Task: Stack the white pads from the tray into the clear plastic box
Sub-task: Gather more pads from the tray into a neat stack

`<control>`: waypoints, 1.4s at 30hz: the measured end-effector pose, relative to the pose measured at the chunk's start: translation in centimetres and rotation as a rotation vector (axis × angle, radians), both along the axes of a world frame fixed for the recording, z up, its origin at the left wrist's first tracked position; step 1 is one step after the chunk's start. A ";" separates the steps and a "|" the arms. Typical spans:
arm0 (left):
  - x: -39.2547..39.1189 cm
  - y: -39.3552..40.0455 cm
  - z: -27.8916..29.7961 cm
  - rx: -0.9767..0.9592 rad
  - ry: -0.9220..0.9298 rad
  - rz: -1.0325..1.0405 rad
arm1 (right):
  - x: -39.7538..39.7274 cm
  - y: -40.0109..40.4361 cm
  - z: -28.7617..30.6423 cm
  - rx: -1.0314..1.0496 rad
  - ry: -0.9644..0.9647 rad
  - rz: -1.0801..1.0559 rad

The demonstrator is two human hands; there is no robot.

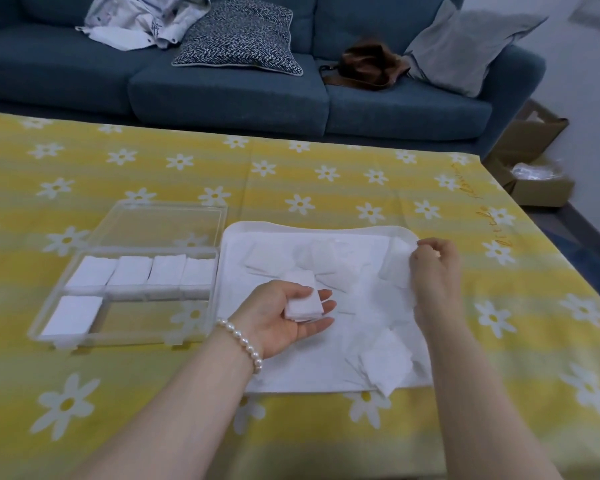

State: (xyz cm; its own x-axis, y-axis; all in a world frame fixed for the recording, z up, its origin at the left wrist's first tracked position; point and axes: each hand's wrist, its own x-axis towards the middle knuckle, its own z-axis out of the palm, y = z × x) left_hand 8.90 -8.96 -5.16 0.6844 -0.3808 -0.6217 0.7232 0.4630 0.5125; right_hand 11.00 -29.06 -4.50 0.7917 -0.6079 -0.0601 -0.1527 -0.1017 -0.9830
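Note:
A white tray lies in the middle of the table with several loose white pads scattered in it. My left hand, palm up over the tray's left part, holds a small stack of pads under its thumb. My right hand is at the tray's right rim and pinches one pad by its edge. The clear plastic box stands open to the left of the tray. Its back row holds several stacks of pads, and one stack sits in the front left compartment.
The box's clear lid lies flat behind it. A yellow daisy-print cloth covers the table. Beyond it is a blue sofa with cushions, clothes and a brown bag. Cardboard boxes stand on the floor at the right.

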 end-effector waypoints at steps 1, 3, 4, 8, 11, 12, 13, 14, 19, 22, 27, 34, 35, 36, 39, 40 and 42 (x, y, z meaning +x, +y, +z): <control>0.0 -0.1 0.0 -0.004 0.001 0.000 | -0.3 0.2 0.4 0.135 0.028 0.017; -0.2 -0.3 0.0 -0.010 -0.003 -0.006 | -0.8 0.7 0.4 0.259 0.092 0.104; -0.2 -0.4 0.0 -0.011 -0.005 -0.008 | -1.1 0.9 0.1 0.274 0.115 0.149; -0.2 -0.4 -0.1 -0.006 -0.017 0.001 | -1.3 0.9 -0.5 0.244 0.143 0.187; 0.1 -0.2 -0.2 -0.008 -0.025 0.032 | -1.2 0.8 -0.5 0.228 0.167 0.198; 0.2 -0.1 -0.2 -0.005 -0.025 0.041 | -1.2 0.8 -0.5 0.230 0.169 0.217; 0.2 0.0 -0.3 -0.002 -0.023 0.046 | -1.2 0.9 -0.6 0.234 0.166 0.247; 0.2 0.1 -0.3 0.001 -0.021 0.049 | -1.2 1.2 -0.6 0.236 0.159 0.281; 0.3 0.1 -0.3 0.023 -0.018 0.040 | -1.0 2.7 -0.3 0.106 0.121 0.342; 0.3 0.1 -0.2 0.032 -0.011 0.023 | -1.2 3.3 0.2 -0.006 0.026 0.332; -0.1 0.0 0.1 -0.023 -0.008 -0.040 | -2.1 4.7 2.0 0.038 -0.170 0.412; 0.2 0.7 0.4 -0.206 -0.136 -0.085 | -4.0 6.2 2.3 -0.189 -0.181 0.678; 0.3 0.7 0.4 -0.215 -0.147 -0.080 | -4.1 6.2 2.3 -0.190 -0.191 0.685; 0.3 0.8 0.4 -0.226 -0.157 -0.075 | -4.2 6.2 2.4 -0.182 -0.203 0.689; 0.3 0.7 0.4 -0.261 -0.185 -0.079 | -4.4 6.4 2.5 -0.141 -0.238 0.707; 0.3 0.7 0.5 -0.269 -0.203 -0.089 | -4.5 6.5 2.5 -0.131 -0.241 0.719; 0.2 0.8 0.6 -0.277 -0.243 -0.114 | -4.6 6.8 2.6 -0.119 -0.237 0.740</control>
State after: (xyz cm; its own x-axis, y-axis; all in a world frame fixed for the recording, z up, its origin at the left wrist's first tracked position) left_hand 9.08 -8.19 -4.56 0.7430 -0.5934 -0.3096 0.6506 0.5316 0.5423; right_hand 6.39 -22.29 -1.86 0.9769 0.0912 0.1935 0.2084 -0.2019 -0.9570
